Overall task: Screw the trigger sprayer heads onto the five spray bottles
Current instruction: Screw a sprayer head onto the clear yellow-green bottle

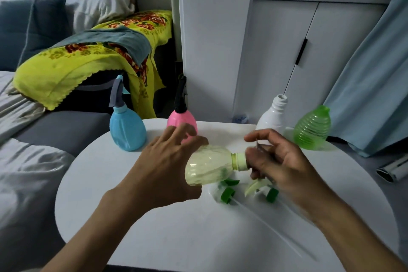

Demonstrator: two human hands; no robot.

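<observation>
**Your hands meet at the neck of a pale yellow bottle over the white table**

The round white table (154, 238) carries everything here, and you work above its middle. Your left hand (163, 168) cups the base end of the pale yellow bottle (209, 166), which lies on its side in the air, neck pointing right; the fingers are spread loosely and curl over the top of the body, thumb under it. Your right hand (280, 161) is at the bottle's light green collar (239, 161), fingers curled round a sprayer head that the hand mostly hides and motion blurs; the index finger is lifted straight above the rest.

Along the far edge stand four more bottles. The blue bottle (127, 127) at far left and the pink bottle (182, 122) beside it each carry a trigger head. The white bottle (272, 117) toward the far right stands with its threaded neck bare, and the ribbed green bottle (312, 131) at the far right edge also has no head.

On the table just under the yellow bottle lie two loose sprayer heads with green collars (227, 195), their thin dip tubes trailing toward the near right edge.

No brand, label or writing can be read on any bottle.
</observation>
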